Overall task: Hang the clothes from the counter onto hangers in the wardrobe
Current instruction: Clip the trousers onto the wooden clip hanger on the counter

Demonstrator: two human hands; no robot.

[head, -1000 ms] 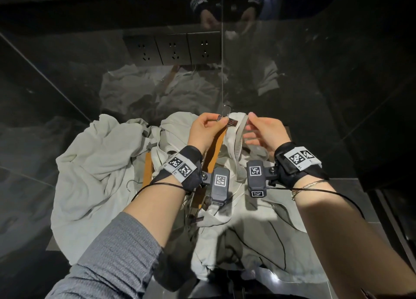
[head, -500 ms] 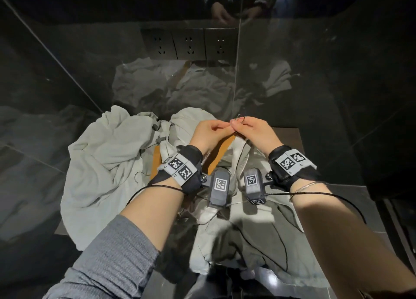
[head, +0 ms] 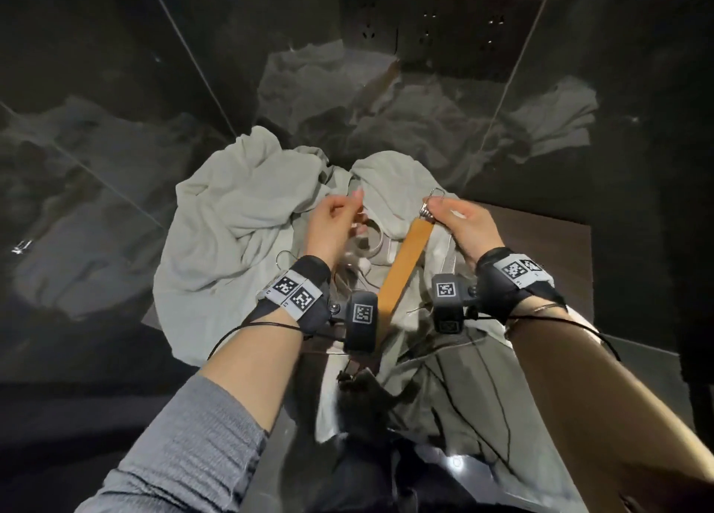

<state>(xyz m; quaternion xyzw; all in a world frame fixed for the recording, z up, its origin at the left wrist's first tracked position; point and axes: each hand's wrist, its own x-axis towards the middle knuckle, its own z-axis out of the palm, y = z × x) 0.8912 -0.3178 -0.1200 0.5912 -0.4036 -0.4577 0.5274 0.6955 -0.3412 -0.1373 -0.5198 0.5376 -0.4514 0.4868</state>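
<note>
Head view, left to right. Crumpled pale grey-green cotton garment [head: 232, 238] heaped on the glossy black stone worktop [head: 89, 358], its folds spreading under both forearms toward the near edge. Left hand [head: 334, 228] above the garment's neckline, fingers curled with thumb and forefinger brought together; whether they pinch fabric cannot be told. Black wrist strap with printed marker tags [head: 295, 294] on the left wrist. Tan flat wooden hanger bar [head: 403, 269] lies diagonally over the garment between the two hands. Its metal spring clip [head: 430, 205] is pinched at the far end by the right hand [head: 463, 224], fingers curled round it. Dark mirror-like wall panel [head: 386, 87] behind reflects the cloth.
</note>
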